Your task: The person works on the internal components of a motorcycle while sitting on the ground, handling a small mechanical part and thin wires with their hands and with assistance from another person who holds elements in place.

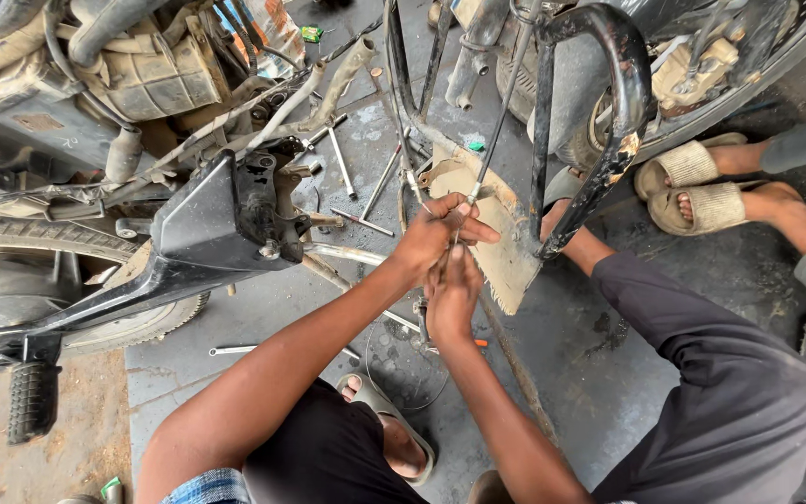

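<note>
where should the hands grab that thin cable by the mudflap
Grip the thin cable just above its lower end, near the left hand, pinching from the side: it runs taut and nearly upright, so a sideways pinch suits its slim round shape. The right hand sits below.

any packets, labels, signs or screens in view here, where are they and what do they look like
small green packet: on the floor at top centre, beside the engine parts, squarish, bright green.
green and white wrapper: bottom left edge on the dirt floor, crumpled, partly cut off.
orange and blue printed patch: top centre, behind cables; kind unclear.
No signs or screens show.
</note>
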